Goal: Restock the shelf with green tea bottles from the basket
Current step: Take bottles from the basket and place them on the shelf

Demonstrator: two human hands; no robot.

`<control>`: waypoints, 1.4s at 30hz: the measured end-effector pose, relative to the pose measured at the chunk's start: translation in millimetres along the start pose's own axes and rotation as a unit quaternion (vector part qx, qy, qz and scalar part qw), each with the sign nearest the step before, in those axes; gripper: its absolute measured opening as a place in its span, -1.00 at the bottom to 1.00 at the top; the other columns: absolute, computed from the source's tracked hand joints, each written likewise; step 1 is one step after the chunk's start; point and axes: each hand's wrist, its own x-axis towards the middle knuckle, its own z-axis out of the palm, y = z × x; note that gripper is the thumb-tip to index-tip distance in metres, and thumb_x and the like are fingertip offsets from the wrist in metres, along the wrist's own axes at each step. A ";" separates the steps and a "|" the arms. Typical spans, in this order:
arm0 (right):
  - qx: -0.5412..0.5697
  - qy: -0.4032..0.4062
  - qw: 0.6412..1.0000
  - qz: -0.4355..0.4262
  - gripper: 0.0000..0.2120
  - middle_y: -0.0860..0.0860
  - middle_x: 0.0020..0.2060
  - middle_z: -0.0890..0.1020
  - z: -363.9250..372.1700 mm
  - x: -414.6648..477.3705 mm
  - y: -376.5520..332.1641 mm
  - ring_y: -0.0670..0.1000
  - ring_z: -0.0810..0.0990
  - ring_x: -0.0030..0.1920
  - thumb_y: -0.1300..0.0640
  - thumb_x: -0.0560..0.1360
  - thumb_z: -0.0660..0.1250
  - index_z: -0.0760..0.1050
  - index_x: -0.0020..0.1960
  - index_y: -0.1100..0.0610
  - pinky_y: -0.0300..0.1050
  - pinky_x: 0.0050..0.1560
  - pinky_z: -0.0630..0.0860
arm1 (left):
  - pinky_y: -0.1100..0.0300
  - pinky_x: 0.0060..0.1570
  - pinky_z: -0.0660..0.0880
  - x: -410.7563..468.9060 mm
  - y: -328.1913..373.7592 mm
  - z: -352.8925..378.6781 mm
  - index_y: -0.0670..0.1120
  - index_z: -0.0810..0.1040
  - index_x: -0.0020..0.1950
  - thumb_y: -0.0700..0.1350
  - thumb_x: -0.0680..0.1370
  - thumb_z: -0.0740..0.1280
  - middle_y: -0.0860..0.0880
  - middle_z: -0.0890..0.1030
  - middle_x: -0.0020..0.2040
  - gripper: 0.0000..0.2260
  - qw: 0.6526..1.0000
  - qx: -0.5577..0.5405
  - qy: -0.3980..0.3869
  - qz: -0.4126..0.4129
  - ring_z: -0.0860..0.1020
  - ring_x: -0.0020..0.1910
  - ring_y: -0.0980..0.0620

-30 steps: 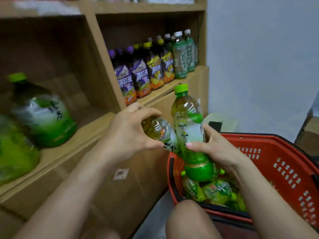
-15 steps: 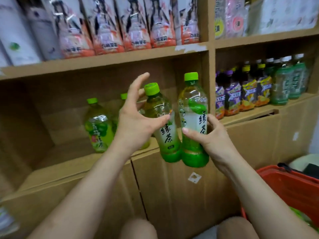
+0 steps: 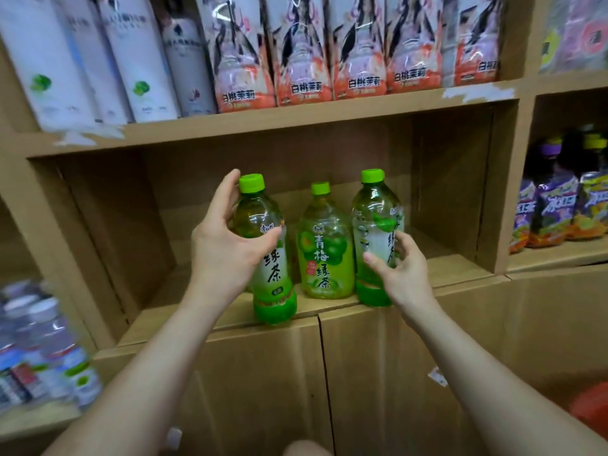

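A: What do the hands have?

B: Each grips 1 green tea bottle at frame centre. The left hand [image 3: 227,248] is wrapped around the upper body of the left bottle [image 3: 268,258], its base at the shelf [image 3: 460,268] front edge. The right hand [image 3: 399,271] is closed on the lower half of the right bottle [image 3: 375,225].

A: Between them?

B: A plum tea bottle [image 3: 325,248] stands upright on the shelf.

A: The basket [image 3: 592,406]?

B: A red sliver, lower right corner.
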 end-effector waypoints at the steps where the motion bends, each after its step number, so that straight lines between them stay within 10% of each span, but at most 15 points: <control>1: -0.012 -0.009 1.000 -0.006 -0.26 0.06 0.35 0.47 1.0 0.9 0.8 0.05 0.40 0.37 -0.08 0.35 0.47 0.27 0.44 0.10 0.16 0.37 0.36 | 0.27 0.35 0.32 1.7 -6.9 -2.3 0.04 0.28 0.47 -0.17 0.30 0.58 0.08 0.43 0.33 -0.18 1.000 0.008 0.005 -0.004 0.40 0.32 0.23; 16: -0.199 -0.006 0.980 -0.022 -0.15 0.12 0.35 0.47 2.3 6.6 -2.0 0.12 0.44 0.35 0.01 0.34 0.53 0.19 0.49 0.12 0.08 0.36 0.38 | -0.04 0.37 0.32 18.2 -58.1 0.6 0.16 0.10 0.50 -0.13 0.43 0.48 -0.03 0.32 0.47 -0.22 0.991 0.116 0.007 -0.060 0.35 0.40 -0.04; 20: -0.214 -0.016 0.977 -0.007 -0.13 0.12 0.34 0.49 1.7 8.5 -4.2 0.12 0.45 0.34 0.00 0.30 0.55 0.20 0.49 0.12 0.10 0.34 0.40 | 0.27 0.15 0.29 6.0 -65.5 -2.8 0.13 0.03 0.53 -0.16 0.43 0.48 -0.03 0.19 0.52 -0.16 0.985 0.166 -0.020 -0.050 0.43 -0.14 0.45; 25: -0.241 -0.006 0.970 -0.019 -0.12 0.12 0.34 0.48 3.3 2.0 -8.5 0.13 0.44 0.34 -0.02 0.30 0.55 0.20 0.48 0.12 0.05 0.32 0.43 | 0.12 -0.02 0.44 11.1 -71.6 -0.1 0.14 0.01 0.53 -0.13 0.42 0.48 -0.06 0.18 0.51 -0.15 0.975 0.215 -0.011 -0.061 0.49 -0.27 0.13; 28: -0.259 0.002 0.965 -0.029 -0.11 0.10 0.34 0.46 10.7 -4.1 -10.6 0.13 0.44 0.34 -0.09 0.29 0.54 0.18 0.47 0.11 0.07 0.28 0.45 | -0.11 0.15 0.48 14.0 -74.9 6.5 0.14 -0.04 0.53 -0.12 0.39 0.51 -0.11 0.13 0.52 -0.09 0.967 0.244 -0.013 -0.076 0.56 0.04 -0.09; 31: -0.222 -0.026 0.975 -0.015 -0.09 0.08 0.33 0.44 5.6 -4.0 -11.1 0.11 0.45 0.31 -0.17 0.27 0.52 0.16 0.47 0.06 0.08 0.27 0.45 | -0.22 0.37 0.21 10.8 -67.7 14.2 0.07 -0.01 0.53 -0.08 0.37 0.52 -0.17 0.09 0.52 -0.09 0.942 0.331 0.011 -0.061 0.15 0.45 -0.22; 36: -0.006 0.067 0.997 0.024 -0.38 0.07 0.17 0.50 -23.5 20.3 -18.0 0.07 0.52 0.17 -0.04 0.43 0.41 0.23 0.40 -0.04 0.00 0.17 0.49 | 0.06 0.04 0.55 -15.1 -8.1 59.4 0.03 0.14 0.51 -0.12 0.45 0.43 -0.04 0.32 0.41 -0.29 0.967 0.191 -0.082 0.146 0.50 0.09 0.01; 42: -0.012 -0.079 0.990 0.119 -0.03 0.13 0.44 0.33 -30.4 74.1 11.8 0.14 0.35 0.40 0.16 0.34 0.52 -0.04 0.51 -0.11 0.22 0.37 0.35 | 0.24 0.11 0.49 -42.2 5.9 130.5 0.12 -0.23 0.52 0.20 0.43 0.38 0.04 0.21 0.49 -0.08 0.977 0.173 -0.128 0.001 0.48 0.21 0.07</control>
